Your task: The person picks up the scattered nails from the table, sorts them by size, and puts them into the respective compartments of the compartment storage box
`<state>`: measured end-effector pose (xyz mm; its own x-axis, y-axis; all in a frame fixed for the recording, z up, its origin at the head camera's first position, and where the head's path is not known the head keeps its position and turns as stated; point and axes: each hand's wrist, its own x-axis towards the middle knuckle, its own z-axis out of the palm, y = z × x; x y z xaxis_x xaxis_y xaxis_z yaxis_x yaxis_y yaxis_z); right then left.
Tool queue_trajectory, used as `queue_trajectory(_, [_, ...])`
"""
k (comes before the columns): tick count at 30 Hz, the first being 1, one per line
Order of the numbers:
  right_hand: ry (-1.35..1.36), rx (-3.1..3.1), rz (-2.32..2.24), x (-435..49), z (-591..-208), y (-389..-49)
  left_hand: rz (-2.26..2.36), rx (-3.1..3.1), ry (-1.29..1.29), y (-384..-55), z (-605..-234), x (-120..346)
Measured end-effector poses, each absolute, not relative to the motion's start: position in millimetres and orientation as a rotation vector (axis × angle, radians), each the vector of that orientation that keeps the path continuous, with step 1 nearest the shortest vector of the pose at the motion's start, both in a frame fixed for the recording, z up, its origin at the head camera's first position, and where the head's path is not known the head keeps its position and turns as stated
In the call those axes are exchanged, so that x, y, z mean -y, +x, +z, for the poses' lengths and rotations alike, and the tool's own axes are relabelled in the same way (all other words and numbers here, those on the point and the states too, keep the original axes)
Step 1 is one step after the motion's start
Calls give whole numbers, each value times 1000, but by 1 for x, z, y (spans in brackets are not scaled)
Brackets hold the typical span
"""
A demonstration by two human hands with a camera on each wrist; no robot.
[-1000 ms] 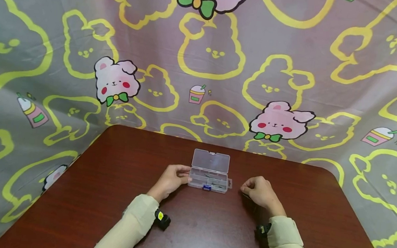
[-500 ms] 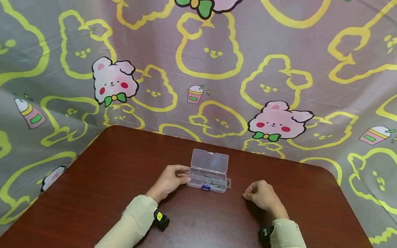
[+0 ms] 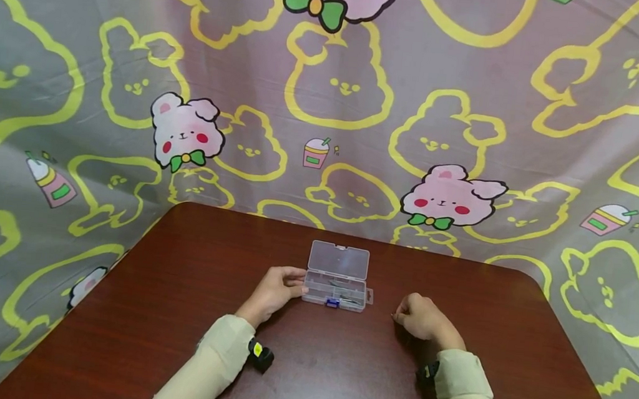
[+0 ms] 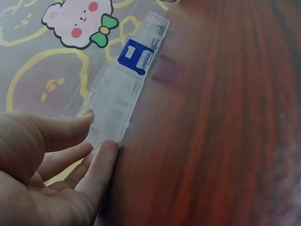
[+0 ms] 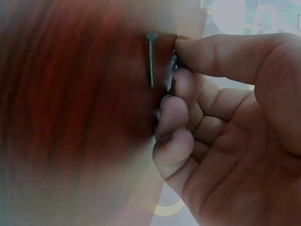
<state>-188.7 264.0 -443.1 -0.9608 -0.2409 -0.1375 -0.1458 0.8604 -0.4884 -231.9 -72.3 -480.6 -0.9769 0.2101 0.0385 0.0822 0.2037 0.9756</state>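
Observation:
A clear plastic compartment box [image 3: 318, 292] stands with its lid [image 3: 338, 260] raised at the back and a blue clasp [image 4: 134, 56] in front. My left hand [image 3: 275, 292] grips its left end between thumb and fingers. Thin metal screws [image 3: 351, 301] lie in the right-hand compartments. To the right of the box, my right hand [image 3: 423, 317] is low over the table, fingers curled. Between thumb and index finger it pinches a small metal screw [image 5: 174, 60], mostly hidden. Beside the fingertips, a single loose screw [image 5: 151, 61] with a flared head lies on the wood.
The brown wooden table [image 3: 203, 240] has rounded far corners. A patterned cloth [image 3: 346, 145] hangs behind it and along the sides. A hanging tab [image 3: 369, 296] sticks out from the box's right end. Dark cameras sit on both wrists.
My right hand has shifted slightly right and toward me, away from the box. The left hand and the box stay in place.

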Motion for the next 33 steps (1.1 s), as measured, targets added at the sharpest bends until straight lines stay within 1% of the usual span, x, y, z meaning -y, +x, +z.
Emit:
queue_trajectory(5, [-403, -2873, -613, -261, -442, -188, 1915, -2351, 288, -232, -480, 70])
queue_trajectory(14, [-381, -2913, -602, -260, -442, -182, 1885, -2364, 286, -231, -481, 71])
queue_trajectory(24, [-315, -2978, -854, -255, -431, -182, 1888, -2362, 282, -232, -480, 72])
queue_trajectory(33, [-323, -2989, -1007, -238, -428, -187, 1902, -2360, 273, -230, -480, 71])
